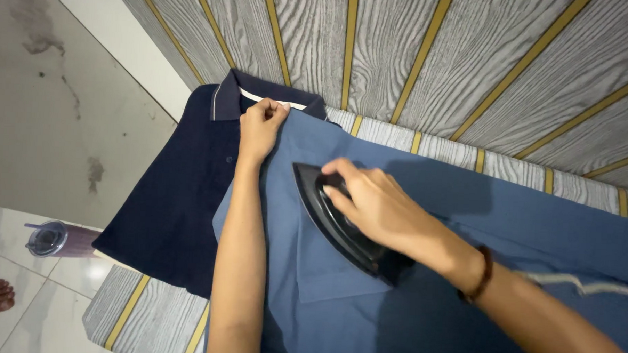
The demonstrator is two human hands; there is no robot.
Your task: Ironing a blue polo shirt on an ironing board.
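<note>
Fingers: right hand (pixel 376 203) clamped on black iron (pixel 340 229); left hand (pixel 260 126) pinches blue shirt (pixel 465 230) at 12 o'clock.
Cloth: smooth navy polo (pixel 174 192) at 9 o'clock.

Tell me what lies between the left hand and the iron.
Only bare blue cloth lies between the left hand and the iron, in the head view.

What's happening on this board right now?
A person is pressing a black electric iron onto a blue cotton garment with the right hand, which grips the handle. The left hand pinches the blue fabric's top edge, holding it taut. A navy polo shirt lies beside it on the grey wood-grain surface with gold stripes.
</note>
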